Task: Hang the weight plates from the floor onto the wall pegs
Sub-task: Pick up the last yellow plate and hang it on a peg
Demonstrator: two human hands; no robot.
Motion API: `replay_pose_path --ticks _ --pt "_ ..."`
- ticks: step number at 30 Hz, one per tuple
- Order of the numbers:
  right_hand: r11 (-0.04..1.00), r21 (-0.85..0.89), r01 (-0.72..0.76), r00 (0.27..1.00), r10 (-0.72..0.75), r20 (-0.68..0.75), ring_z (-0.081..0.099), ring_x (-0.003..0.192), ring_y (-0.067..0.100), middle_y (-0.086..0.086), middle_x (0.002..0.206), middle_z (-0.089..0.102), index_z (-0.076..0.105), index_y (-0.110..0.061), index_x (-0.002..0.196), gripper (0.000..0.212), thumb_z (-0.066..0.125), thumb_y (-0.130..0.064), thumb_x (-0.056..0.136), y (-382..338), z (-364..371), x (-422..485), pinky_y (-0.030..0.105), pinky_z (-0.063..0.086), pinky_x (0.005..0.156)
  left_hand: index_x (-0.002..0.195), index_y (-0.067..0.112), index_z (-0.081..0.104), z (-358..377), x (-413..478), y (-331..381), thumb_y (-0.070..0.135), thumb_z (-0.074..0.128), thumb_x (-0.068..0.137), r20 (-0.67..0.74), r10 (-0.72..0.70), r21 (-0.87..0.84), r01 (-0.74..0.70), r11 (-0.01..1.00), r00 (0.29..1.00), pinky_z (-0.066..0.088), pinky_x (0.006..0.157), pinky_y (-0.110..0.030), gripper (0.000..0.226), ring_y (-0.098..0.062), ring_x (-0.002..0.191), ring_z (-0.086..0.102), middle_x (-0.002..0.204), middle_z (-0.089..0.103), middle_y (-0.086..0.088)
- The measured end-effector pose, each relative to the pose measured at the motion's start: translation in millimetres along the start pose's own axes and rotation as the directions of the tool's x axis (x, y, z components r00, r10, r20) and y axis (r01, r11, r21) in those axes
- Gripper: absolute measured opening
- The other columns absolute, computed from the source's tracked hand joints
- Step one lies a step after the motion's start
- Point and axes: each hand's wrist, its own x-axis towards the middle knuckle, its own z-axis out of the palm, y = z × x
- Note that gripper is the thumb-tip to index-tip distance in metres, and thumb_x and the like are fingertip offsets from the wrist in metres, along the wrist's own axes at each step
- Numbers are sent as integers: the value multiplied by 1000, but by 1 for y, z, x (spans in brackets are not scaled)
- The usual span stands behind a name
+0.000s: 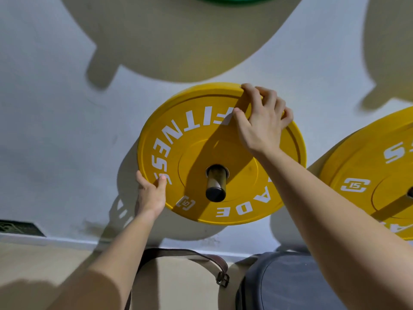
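Low in the frame, a leather belt (pixel 185 255) and a grey pad (pixel 290 285) are lying on the floor. Above them, the left hand (pixel 150 196) is clamping its fingers on the yellow plate (pixel 243 173) at its lower-left rim. The right hand (pixel 261 124) is curling its fingers over the upper-right rim, probably steadying the plate as it is sitting on the wall peg (pixel 215 185), mid-frame.

We list one brown leather belt with metal buckle (pixel 178 251) on pale wooden floor (pixel 33 260), near one grey padded cushion (pixel 279 283).

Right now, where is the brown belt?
Head view, bottom centre: the brown belt lies on the floor below the held yellow plate, left of the grey pad.
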Motion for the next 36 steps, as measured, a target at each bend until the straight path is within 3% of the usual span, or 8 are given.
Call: replay_pose_path --ticks 5,12,17,20,22,27,31,36 --pt "999 43 -22 1000 22 4 33 131 23 -1 141 42 41 -40 143 56 45 -31 88 3 -4 0 50 17 111 155 32 -15 5 -3 -12 56 41 101 24 2 30 -2 1000 1000 43 99 -54 81 -43 124 53 153 43 -13" --pt "991 118 -62 998 63 -12 35 133 21 -2 143 44 44 -38 142 59 38 -27 85 4 -9 -6 47 18 112 153 25 8 -2 1 -13 46 50 101 56 -30 -87 35 996 998 44 101 -50 70 -40 120 55 140 55 -11" --pt "979 176 -99 995 100 3 34 135 20 -3 145 43 43 -38 144 59 39 -27 86 13 -13 -11 47 17 114 150 21 29 -13 6 -8 36 58 100 -5 -41 -107 40 993 999 43 99 -46 61 -36 122 56 129 64 -7" --pt "965 213 -153 988 152 17 33 135 21 -1 146 41 40 -38 145 61 42 -24 85 25 -16 -19 49 18 113 149 20 37 -20 9 -3 24 59 99 -63 -13 -91 8 996 998 42 99 -44 55 -33 120 57 108 63 2" --pt "951 238 -196 980 197 22 34 134 23 0 146 40 38 -38 146 64 43 -24 83 35 -17 -27 52 19 113 149 23 38 -25 11 2 19 62 97 -100 26 -110 -37 993 995 42 99 -45 57 -32 121 57 112 61 3" --pt "891 304 -338 938 344 35 36 135 29 4 150 39 33 -36 150 80 44 -25 71 65 -18 -52 54 27 111 156 35 14 -29 13 15 16 70 91 -72 121 -102 -128 987 990 37 109 -54 88 -38 138 40 156 28 -13" --pt "843 340 -417 905 421 65 37 134 33 7 149 39 28 -36 150 82 45 -24 70 87 -10 -76 55 33 107 157 33 -12 -22 13 9 24 80 86 94 90 -98 -80 992 992 32 113 -53 117 -38 145 29 160 18 -20" --pt "843 323 -430 902 419 106 38 131 36 9 148 39 19 -31 153 88 67 -16 80 108 2 -101 45 35 101 155 30 -17 -21 22 9 36 86 77 81 127 -34 -125 992 989 33 113 -55 130 -38 143 30 158 20 -20"
